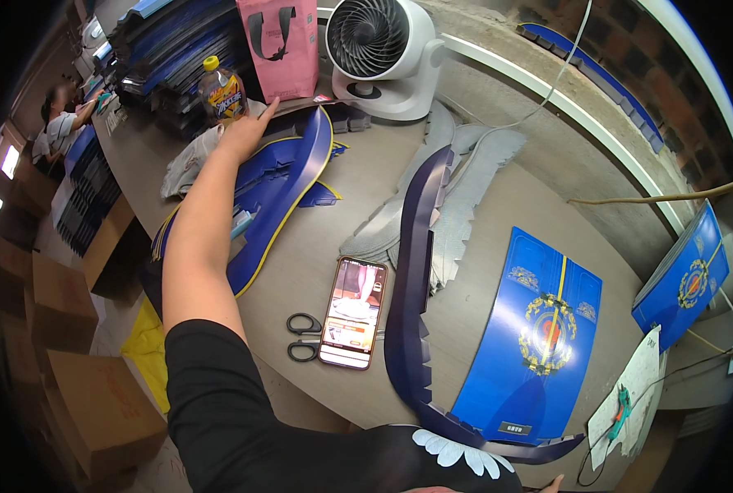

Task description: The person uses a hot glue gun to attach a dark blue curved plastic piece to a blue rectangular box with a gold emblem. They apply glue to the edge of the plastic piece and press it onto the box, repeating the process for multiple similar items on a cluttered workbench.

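Note:
My left hand (249, 131) reaches far over the table, one finger stretched out toward the pink bag (288, 62). It is beside a yellow-capped drink bottle (223, 94) and a crumpled grey cloth (192, 164); the arm hides part of what lies under it. Blue curved pieces with yellow edges (288, 201) lie below that hand. Only a bit of my right hand (554, 484) shows at the lower edge, near the end of a long, dark blue curved strip with tabs (407, 287). That strip runs alongside a blue printed panel with a gold emblem (506, 329).
A lit phone (353, 312) lies by black-handled scissors (303, 337). Grey curved pieces (473, 181) lie beyond. At the back stand a white fan (383, 57) and dark stacked pieces (177, 57). A teal corded tool (621, 408) lies right. Cardboard boxes (107, 411) stand left.

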The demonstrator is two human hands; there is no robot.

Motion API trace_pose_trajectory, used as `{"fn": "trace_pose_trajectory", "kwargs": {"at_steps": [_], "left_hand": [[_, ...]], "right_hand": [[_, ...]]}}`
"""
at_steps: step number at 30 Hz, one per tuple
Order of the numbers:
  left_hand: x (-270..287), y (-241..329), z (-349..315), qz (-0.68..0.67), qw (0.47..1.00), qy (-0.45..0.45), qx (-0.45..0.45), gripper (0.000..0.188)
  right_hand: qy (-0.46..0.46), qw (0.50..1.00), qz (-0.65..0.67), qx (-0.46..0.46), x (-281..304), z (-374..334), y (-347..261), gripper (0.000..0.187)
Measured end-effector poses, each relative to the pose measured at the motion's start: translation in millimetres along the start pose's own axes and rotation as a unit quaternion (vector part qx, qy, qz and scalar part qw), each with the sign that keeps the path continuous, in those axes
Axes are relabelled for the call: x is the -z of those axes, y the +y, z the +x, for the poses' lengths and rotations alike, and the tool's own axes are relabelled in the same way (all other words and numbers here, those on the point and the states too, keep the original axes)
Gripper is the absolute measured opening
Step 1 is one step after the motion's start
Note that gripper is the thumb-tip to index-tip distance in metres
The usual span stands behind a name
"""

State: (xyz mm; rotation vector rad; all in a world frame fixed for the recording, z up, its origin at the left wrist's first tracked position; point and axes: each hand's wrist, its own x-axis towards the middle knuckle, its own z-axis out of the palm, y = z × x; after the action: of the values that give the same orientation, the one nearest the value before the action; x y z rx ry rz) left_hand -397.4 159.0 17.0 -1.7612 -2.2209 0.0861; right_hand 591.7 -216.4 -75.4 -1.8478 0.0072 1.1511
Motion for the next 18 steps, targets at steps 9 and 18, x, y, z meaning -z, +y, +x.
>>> {"fn": "trace_pose_trajectory", "kwargs": {"at_steps": [9, 18], "left_hand": [[38.7, 20.2, 5.9, -0.054, 0.945, 0.321, 0.000, 0.075], [195.0, 209.3, -30.3, -0.071, 0.883, 0.341, -0.314, 0.074]], "right_hand": [[0.032, 0.995, 0.065, 0.066, -17.2, 4.8, 0.4, 0.042], [0.042, 0.991, 0.004, 0.125, -68.4, -60.6, -5.5, 0.056]]}}
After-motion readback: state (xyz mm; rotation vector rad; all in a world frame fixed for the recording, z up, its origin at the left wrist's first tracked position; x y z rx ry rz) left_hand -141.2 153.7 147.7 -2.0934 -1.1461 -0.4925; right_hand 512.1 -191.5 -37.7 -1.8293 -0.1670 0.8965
